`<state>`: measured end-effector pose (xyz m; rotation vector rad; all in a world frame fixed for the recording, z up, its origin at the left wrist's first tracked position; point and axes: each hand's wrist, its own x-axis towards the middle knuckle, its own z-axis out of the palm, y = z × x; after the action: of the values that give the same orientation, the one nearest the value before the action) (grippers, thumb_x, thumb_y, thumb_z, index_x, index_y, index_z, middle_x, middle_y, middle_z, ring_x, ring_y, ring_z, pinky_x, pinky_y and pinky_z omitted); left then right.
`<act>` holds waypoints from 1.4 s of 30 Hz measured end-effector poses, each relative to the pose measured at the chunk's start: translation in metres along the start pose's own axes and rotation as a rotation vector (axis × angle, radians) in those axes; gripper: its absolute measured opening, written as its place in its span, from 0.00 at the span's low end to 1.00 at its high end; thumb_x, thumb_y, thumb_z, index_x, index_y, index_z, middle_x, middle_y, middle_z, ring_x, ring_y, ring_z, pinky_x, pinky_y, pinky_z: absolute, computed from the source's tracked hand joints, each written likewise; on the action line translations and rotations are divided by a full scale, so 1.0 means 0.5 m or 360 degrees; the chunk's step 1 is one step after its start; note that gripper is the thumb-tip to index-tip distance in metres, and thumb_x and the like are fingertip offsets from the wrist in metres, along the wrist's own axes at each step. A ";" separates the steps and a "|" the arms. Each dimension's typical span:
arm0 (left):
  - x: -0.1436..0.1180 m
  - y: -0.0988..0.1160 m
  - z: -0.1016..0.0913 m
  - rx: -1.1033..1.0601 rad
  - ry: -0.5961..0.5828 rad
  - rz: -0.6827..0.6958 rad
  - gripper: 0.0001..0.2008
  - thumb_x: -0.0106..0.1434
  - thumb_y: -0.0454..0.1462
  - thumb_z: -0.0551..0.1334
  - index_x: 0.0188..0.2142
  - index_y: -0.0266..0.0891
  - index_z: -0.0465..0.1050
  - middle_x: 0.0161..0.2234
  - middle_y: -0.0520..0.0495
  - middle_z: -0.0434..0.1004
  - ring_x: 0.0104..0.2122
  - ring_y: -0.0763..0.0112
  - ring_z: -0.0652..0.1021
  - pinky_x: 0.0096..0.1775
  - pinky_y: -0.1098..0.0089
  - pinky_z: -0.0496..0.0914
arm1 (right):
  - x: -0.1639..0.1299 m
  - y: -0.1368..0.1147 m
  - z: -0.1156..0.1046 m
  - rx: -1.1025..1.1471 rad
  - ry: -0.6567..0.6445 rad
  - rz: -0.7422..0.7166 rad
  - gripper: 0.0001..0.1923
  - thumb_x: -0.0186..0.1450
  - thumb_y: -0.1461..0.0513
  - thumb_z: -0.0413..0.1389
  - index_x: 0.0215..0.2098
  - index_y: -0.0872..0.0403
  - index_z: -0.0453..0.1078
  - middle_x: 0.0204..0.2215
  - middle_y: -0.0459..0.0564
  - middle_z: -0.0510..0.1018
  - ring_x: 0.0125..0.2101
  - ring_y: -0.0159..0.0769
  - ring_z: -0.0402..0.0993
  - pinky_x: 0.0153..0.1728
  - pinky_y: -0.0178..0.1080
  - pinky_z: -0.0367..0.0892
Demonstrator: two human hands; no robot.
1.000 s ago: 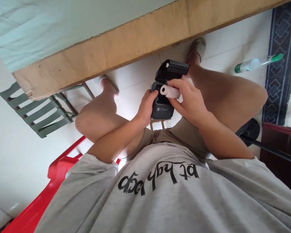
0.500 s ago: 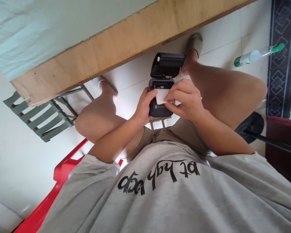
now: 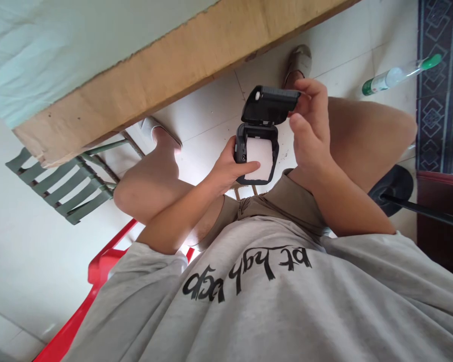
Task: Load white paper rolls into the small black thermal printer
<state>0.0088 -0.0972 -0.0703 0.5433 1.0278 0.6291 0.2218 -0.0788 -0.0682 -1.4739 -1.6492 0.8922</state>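
Above my lap is a small black portable printer [image 3: 276, 160], its hinged lid [image 3: 270, 106] standing up and away from the body. White paper [image 3: 259, 151] lies inside the body and covers most of the bay. My left hand [image 3: 232, 163] grips the body from the left, with the thumb resting on the paper. At the lid's right end, my right hand [image 3: 312, 125] has its fingertips on the edge, partly behind it. The right thumb is raised just below that corner.
A wooden table edge [image 3: 166, 85] runs across in front of my knees, with pale green cloth on top. A green strap stool [image 3: 66, 186] and a red chair [image 3: 98, 269] stand at the left. On the floor at the right lies a plastic bottle [image 3: 394, 78].
My right hand has let go of the paper and moved up to the lid. The paper now lies in the printer under my left thumb. The printer has shifted slightly right.
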 end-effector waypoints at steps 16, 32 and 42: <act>-0.017 0.020 0.010 -0.0200 0.0109 0.0037 0.38 0.50 0.54 0.84 0.53 0.45 0.73 0.47 0.46 0.81 0.49 0.56 0.84 0.49 0.60 0.79 | -0.029 0.002 0.032 0.0427 -0.0600 0.0267 0.50 0.65 0.28 0.59 0.70 0.46 0.53 0.56 0.54 0.75 0.48 0.34 0.78 0.43 0.38 0.81; 0.010 0.017 0.024 -0.0435 0.0310 -0.0039 0.21 0.70 0.57 0.68 0.45 0.42 0.76 0.45 0.46 0.84 0.55 0.55 0.84 0.53 0.59 0.80 | -0.034 0.051 0.038 0.0158 -0.0451 0.0175 0.43 0.73 0.37 0.54 0.76 0.46 0.50 0.60 0.55 0.74 0.47 0.35 0.78 0.45 0.38 0.81; 0.011 0.011 0.017 -0.0425 0.0326 0.0034 0.20 0.71 0.57 0.68 0.43 0.43 0.75 0.41 0.46 0.83 0.52 0.57 0.84 0.52 0.61 0.79 | -0.038 0.031 0.034 0.0117 -0.0512 -0.0054 0.41 0.75 0.44 0.54 0.76 0.46 0.43 0.64 0.58 0.72 0.48 0.36 0.79 0.42 0.38 0.81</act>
<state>0.0170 -0.0904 -0.0662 0.2593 1.1096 0.8393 0.2156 -0.0967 -0.0913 -1.2987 -1.8421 1.2069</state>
